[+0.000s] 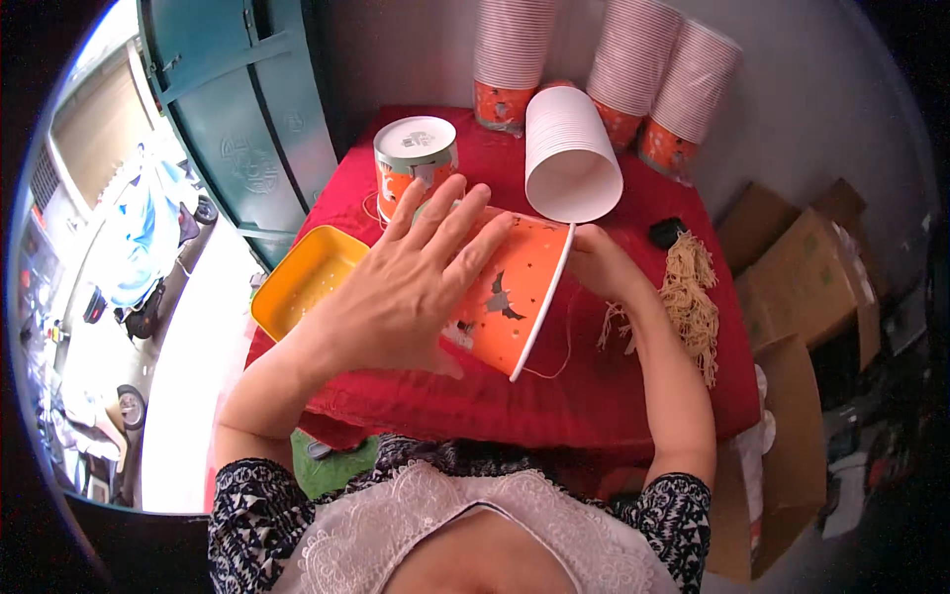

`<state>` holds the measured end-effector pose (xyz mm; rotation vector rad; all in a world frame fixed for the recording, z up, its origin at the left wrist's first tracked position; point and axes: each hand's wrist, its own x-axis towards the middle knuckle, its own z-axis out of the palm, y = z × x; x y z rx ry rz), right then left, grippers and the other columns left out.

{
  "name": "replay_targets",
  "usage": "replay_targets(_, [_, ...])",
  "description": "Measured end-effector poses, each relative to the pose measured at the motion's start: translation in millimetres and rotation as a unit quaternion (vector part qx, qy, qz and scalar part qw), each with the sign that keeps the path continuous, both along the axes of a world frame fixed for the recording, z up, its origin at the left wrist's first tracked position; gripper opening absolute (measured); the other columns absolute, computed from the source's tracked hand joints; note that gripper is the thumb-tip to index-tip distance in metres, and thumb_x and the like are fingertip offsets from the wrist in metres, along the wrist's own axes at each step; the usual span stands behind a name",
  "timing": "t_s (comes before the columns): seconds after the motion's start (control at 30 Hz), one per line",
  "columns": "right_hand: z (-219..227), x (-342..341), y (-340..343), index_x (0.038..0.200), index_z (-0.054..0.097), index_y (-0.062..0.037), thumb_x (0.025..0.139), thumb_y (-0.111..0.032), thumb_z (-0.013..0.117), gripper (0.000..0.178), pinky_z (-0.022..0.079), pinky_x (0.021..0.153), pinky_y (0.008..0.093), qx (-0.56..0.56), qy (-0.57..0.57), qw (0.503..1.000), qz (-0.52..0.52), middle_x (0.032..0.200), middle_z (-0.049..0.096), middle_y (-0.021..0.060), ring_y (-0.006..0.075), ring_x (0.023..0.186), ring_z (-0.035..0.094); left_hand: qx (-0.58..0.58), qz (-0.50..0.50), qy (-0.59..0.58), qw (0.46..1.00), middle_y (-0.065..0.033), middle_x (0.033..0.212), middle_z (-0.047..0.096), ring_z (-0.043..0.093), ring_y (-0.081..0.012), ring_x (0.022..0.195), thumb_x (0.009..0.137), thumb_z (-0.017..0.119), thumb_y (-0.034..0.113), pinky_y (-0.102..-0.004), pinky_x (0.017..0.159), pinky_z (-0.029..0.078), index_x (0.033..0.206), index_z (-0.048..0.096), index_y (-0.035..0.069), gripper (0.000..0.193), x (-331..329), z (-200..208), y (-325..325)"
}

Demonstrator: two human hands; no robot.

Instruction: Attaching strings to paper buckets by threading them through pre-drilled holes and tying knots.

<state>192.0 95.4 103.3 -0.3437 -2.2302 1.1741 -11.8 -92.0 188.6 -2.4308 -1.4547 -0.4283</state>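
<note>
Lace collar (426,515) nearest; orange bucket (539,252) over the table (416,401).
Yellow basin (297,272) by left edge, string (691,297) by right. Bucket's long axis lies crosswise, mouth rightward; left hand (406,282) spreads wide, covering its base; right hand (602,262) at rim, hold unclear.

No words or numbers can be read clearly. A small grey printed mark stands on the round white top face of the standing orange cup (416,139), its characters too small to make out. The teal door (213,111) bears a round ornamental emblem (259,171), its design likewise unclear.
</note>
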Motion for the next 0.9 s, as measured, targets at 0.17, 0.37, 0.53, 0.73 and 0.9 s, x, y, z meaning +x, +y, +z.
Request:
replay_targets(0.17, [-9.2, 6.2, 13.0, 0.098, 0.067, 0.0035, 0.090, -0.003, 0.060, 0.013, 0.050, 0.072, 0.0328, 0.020, -0.082, 0.994, -0.072, 0.082, 0.069, 0.0078, 0.0111, 0.079, 0.058, -0.008, -0.013, -0.025, 1.000, -0.0235, 0.139, 0.039, 0.036, -0.0419, 0.132, 0.050, 0.087, 0.034, -0.0530, 0.114, 0.024, 0.147, 0.027, 0.006, 0.118, 1.9, -16.2, 12.1])
replay_targets(0.37, [22.8, 38.8, -18.4, 0.101, 0.068, 0.0017, 0.094, -0.016, 0.057, 0.021, 0.045, 0.058, 0.0268, 0.042, -0.153, 0.963, -0.219, 0.072, 0.061, -0.0011, 0.0086, 0.065, 0.054, 0.109, 0.062, -0.164, 0.978, -0.0237, 0.136, 0.038, 0.038, -0.0448, 0.128, 0.050, 0.088, 0.024, -0.0541, 0.107, 0.032, 0.143, 0.028, 0.003, 0.113, -9.8, -55.0, 20.5])
replay_targets(0.53, [27.7, 73.7, -61.7, 0.084, 0.064, 0.0011, 0.094, -0.017, 0.057, 0.022, 0.028, 0.044, 0.0204, -0.127, -0.053, 0.974, -0.178, 0.058, 0.045, -0.0067, 0.0016, 0.049, 0.036, 0.165, 0.132, -0.283, 0.936, -0.0254, 0.139, 0.034, 0.037, -0.0448, 0.128, 0.050, 0.092, 0.026, -0.0539, 0.107, 0.033, 0.146, 0.015, 0.000, 0.126, -6.6, -103.7, 33.3])
replay_targets(0.73, [11.5, 94.3, -104.6, 0.088, 0.062, 0.0030, 0.099, -0.019, 0.054, 0.026, 0.027, 0.042, 0.0188, -0.308, 0.090, 0.946, -0.054, 0.060, 0.045, -0.0064, 0.0013, 0.048, 0.035, 0.145, 0.153, -0.386, 0.898, -0.0298, 0.138, 0.031, 0.036, -0.0442, 0.129, 0.053, 0.093, 0.026, -0.0489, 0.107, 0.034, 0.145, 0.004, -0.007, 0.132, 26.3, -134.1, 33.8])
replay_targets(0.9, [-1.0, 75.4, -122.2, 0.095, 0.060, 0.0041, 0.100, -0.016, 0.051, 0.023, 0.026, 0.043, 0.0195, -0.346, 0.180, 0.921, -0.017, 0.058, 0.042, -0.0061, 0.0018, 0.048, 0.032, 0.138, 0.165, -0.479, 0.851, -0.0296, 0.141, 0.026, 0.033, -0.0428, 0.132, 0.060, 0.091, 0.027, -0.0451, 0.111, 0.030, 0.144, -0.001, -0.011, 0.130, 42.3, -153.0, 37.0])
